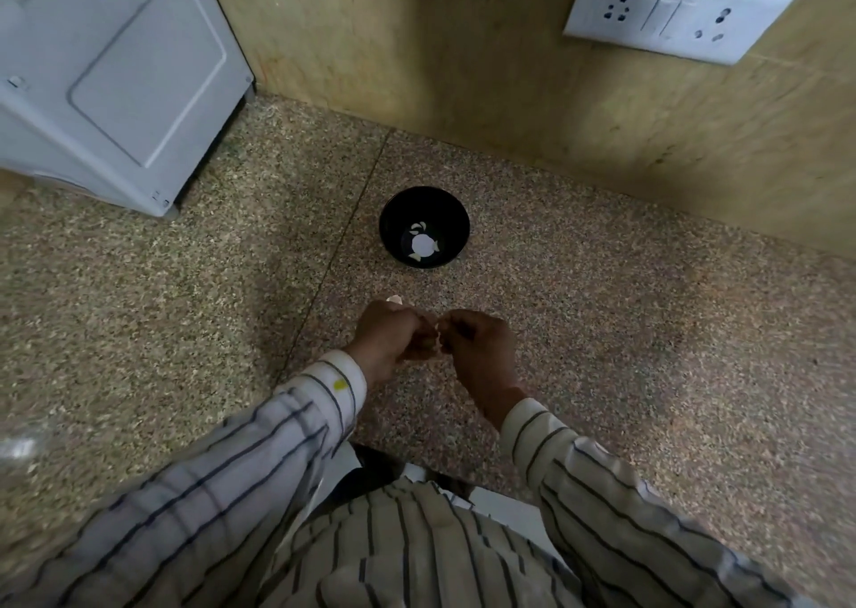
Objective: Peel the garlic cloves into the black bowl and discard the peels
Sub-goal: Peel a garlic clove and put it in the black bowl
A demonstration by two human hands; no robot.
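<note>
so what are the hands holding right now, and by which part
Both hands, left hand and right hand, pinch a small pale thing between their fingertips, probably a garlic clove. It is mostly hidden, so the exact grip point cannot be told.

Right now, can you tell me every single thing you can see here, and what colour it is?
black bowl: one, black, on the counter ahead of the hands.
peeled garlic cloves: a few, white, inside the bowl around a pale round spot; exact count unclear.
garlic piece: one, pale, just beyond the left hand; whether it lies on the counter or is held is unclear.
counter: one, speckled brown stone, under everything.
appliance: one, white-grey, back left.
switch and socket plate: one, white, on the tan wall, upper right.
left hand: one, closed in a grip on something small and pale between both hands, striped sleeve.
right hand: one, pinching the same small thing, striped sleeve.
</note>
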